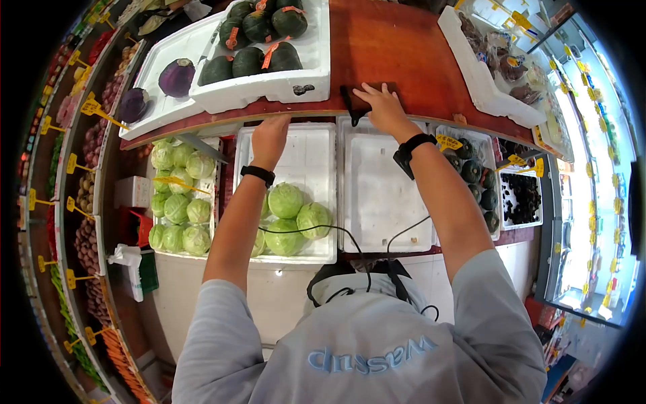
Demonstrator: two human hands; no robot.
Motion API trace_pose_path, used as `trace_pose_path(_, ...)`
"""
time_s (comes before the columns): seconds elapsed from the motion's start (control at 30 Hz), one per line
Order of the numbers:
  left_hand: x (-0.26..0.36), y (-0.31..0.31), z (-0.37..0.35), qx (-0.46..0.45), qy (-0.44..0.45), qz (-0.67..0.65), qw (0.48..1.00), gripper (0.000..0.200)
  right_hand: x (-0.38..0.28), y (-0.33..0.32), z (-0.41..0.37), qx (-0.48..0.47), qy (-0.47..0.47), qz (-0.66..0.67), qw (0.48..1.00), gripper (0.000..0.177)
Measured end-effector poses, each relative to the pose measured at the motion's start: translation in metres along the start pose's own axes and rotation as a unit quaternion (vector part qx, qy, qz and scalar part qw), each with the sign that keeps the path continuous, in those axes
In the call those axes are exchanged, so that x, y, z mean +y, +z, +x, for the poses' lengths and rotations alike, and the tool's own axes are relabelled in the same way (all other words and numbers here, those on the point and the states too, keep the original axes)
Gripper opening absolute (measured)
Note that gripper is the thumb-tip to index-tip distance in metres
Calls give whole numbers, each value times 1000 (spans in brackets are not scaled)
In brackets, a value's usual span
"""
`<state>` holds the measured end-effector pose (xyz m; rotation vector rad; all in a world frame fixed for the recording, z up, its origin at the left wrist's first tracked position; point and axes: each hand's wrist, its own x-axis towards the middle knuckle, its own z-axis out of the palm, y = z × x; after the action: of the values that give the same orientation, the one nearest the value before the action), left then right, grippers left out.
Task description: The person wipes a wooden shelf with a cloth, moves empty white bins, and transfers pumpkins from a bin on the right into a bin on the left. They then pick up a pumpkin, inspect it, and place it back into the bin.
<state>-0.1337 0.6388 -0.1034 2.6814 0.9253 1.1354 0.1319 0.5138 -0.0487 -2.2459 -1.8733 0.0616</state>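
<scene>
Spreading its fingers at 1 o'clock, the right hand (382, 108) lies over a dark cloth-like piece (355, 111) on the red-brown tabletop (410, 40), unclenched, a pose that probably keeps the piece pressed to the wood. At 11 o'clock the left hand (269, 138) is at the table's near edge, just below a white foam box (269, 91); its fingertips are hard to make out, so I cannot tell whether it grasps anything. That box's raised walls likely stop the dark green squashes (247, 60) from rolling. At 10 o'clock, 2 purple vegetables (177, 77) sit beside it, and another foam box (471, 74) stands at 2 o'clock. Lower down, cabbages (286, 200) at 8 o'clock share 1 white tray (303, 161), perhaps set nearer the body so both levels stay visible.
</scene>
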Motion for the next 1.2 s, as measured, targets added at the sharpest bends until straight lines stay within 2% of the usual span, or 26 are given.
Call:
trace_pose_path(0.13,1,-9,-2,5,-45,-20,999,20,2,0,1,-3,1,5,1000,65)
trace_pose_path(0.2,2,-14,6,85,46,-4,995,25,1,-1,1,-9,4,7,1000,65)
trace_pose_path(0.23,2,-14,6,83,46,-3,995,25,0,-1,1,-9,4,9,1000,65)
trace_pose_path(0.3,5,-14,8,2,2,8,1000,28,1,-1,1,-6,1,-1,1000,66)
trace_pose_path(0.4,10,-12,12,-42,-13,53,998,32,1,-1,2,-11,8,10,1000,65)
trace_pose_path(0.53,9,-17,19,-30,6,17,999,24,3,1,4,1,6,14,1000,66)
trace_pose_path(0.6,9,-24,20,-3,-49,-35,998,13,3,1,3,-8,9,23,1000,66)
trace_pose_path(0.77,-21,-29,20,-4,-114,-50,992,13,4,11,0,28,-14,-12,999,63)
trace_pose_path(0.8,-43,-14,17,59,-176,-39,982,15,5,13,-1,45,-24,-30,998,62)
trace_pose_path(0.83,-63,1,16,121,-236,-30,964,18,2,12,-6,54,-27,-20,998,54)
trace_pose_path(0.87,-87,15,13,222,-321,-112,914,21,0,12,-11,66,-34,-28,997,54)
trace_pose_path(0.9,-101,27,15,316,-400,-193,838,24,0,14,-14,77,-42,-36,996,55)
trace_pose_path(0.93,-87,8,26,324,-518,-390,689,30,-1,14,-18,88,-54,-40,994,55)
trace_pose_path(0.97,-79,1,35,325,-557,-468,604,32,-2,15,-20,86,-56,-42,994,55)
trace_pose_path(1.0,-89,6,40,329,-560,-512,563,35,-2,14,-22,81,-57,-40,994,55)
trace_pose_path(1.1,-111,15,58,340,-554,-526,548,44,-5,10,-20,69,-53,7,996,56)
trace_pose_path(1.13,-89,3,70,348,-597,-484,538,44,-6,-2,-19,15,-46,21,999,62)
trace_pose_path(1.2,-44,-22,97,357,-677,-399,504,43,-3,-7,-15,-23,-54,24,998,61)
